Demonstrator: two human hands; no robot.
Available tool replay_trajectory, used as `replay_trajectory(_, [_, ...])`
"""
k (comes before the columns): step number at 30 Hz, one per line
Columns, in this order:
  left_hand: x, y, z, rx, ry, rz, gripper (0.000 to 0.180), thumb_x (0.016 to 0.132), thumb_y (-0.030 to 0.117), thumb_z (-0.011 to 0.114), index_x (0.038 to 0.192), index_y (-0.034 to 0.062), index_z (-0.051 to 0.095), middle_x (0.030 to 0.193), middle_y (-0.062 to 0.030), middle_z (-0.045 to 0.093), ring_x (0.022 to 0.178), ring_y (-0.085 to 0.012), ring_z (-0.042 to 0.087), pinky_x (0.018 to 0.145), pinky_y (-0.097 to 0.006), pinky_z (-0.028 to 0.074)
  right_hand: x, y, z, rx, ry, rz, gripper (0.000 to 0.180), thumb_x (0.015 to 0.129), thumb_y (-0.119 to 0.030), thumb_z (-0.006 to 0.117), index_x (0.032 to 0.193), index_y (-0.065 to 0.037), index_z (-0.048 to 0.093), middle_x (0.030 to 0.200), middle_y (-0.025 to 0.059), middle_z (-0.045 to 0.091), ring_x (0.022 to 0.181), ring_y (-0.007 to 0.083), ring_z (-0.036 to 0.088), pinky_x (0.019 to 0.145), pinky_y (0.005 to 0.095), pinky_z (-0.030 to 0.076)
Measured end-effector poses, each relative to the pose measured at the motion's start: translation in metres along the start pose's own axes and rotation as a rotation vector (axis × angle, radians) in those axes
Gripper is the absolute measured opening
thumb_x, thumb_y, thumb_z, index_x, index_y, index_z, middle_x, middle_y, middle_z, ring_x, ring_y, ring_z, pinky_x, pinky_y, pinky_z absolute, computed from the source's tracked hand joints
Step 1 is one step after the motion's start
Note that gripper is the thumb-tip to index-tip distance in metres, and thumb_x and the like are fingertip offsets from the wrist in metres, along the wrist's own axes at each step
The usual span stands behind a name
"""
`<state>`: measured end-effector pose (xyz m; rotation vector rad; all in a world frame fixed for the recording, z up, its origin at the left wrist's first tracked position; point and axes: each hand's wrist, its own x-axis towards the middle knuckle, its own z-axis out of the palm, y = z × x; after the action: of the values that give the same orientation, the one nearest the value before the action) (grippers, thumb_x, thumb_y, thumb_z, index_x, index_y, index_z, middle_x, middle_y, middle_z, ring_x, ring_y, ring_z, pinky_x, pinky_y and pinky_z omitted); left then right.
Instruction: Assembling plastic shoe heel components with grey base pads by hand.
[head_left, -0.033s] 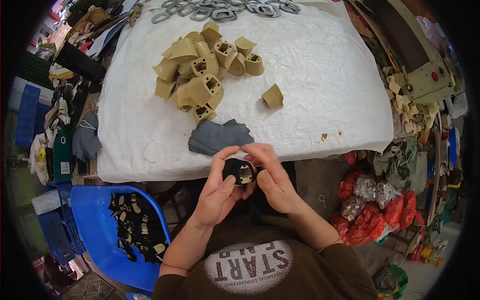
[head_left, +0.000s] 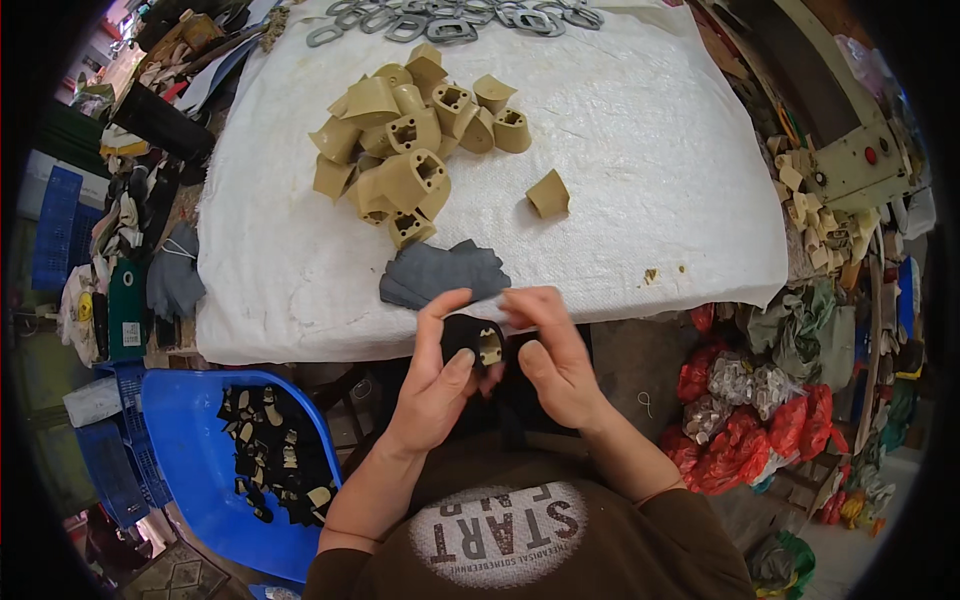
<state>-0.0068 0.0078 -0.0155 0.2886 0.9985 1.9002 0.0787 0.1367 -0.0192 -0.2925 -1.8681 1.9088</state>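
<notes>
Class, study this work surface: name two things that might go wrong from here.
The black-covered piece, in the left hand near the front edge of the white sheet, might slip and drop.
The beige pieces are heaped on one another, so a knock might topple some.

straight ahead of the left hand [head_left: 435, 395] and right hand [head_left: 562, 380], just past the fingertips, a stack of dark grey fabric pieces [head_left: 440, 272] lies in the way. behind it, a heap of hollow beige pieces [head_left: 398, 185] blocks the middle, nearly reaching the grey rings [head_left: 457, 39] that crowd the far end. widest passage: the white sheet [head_left: 660, 170] to the right, interrupted by one lone beige piece [head_left: 549, 195]. a bare strip also runs left of the heap. below, a blue basin [head_left: 175, 430] opens upward on the left; red bags [head_left: 735, 445] obstruct the right.
</notes>
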Motion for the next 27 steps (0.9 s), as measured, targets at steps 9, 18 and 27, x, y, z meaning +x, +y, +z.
replay_trajectory(9, [-0.004,-0.016,0.008,0.676,0.225,0.386,0.068,0.065,-0.005,0.073,0.125,0.0025,0.040,0.109,-0.0107,0.047,0.088,-0.0192,0.052,0.075,-0.032,0.045,0.007,-0.004,-0.001,-0.298,-0.083,0.122,0.047,0.086,-0.020,0.055,0.128,-0.002,0.045,0.078,0.0130,0.059,0.063,0.0216,0.058,0.061,0.0313,0.047])
replay_trajectory(18, [-0.002,-0.005,0.000,0.669,0.001,0.255,0.045,0.094,0.018,0.040,0.135,-0.0002,0.031,0.111,-0.0150,0.051,0.100,-0.0186,0.050,0.091,-0.030,0.038,0.002,-0.003,-0.002,-0.281,-0.249,-0.019,0.046,0.090,-0.013,0.044,0.134,-0.003,0.036,0.082,0.0161,0.059,0.060,0.0295,0.057,0.059,0.0325,0.047])
replay_trajectory(27, [-0.005,0.013,-0.003,0.748,-0.136,0.118,0.048,0.089,0.013,0.042,0.133,-0.0014,0.030,0.103,-0.0144,0.055,0.092,-0.0191,0.053,0.086,-0.030,0.041,0.018,-0.004,-0.014,-0.244,-0.083,-0.142,0.021,0.092,-0.016,0.048,0.099,-0.003,0.063,0.098,0.0080,0.054,0.088,0.0236,0.052,0.085,0.0324,0.039])
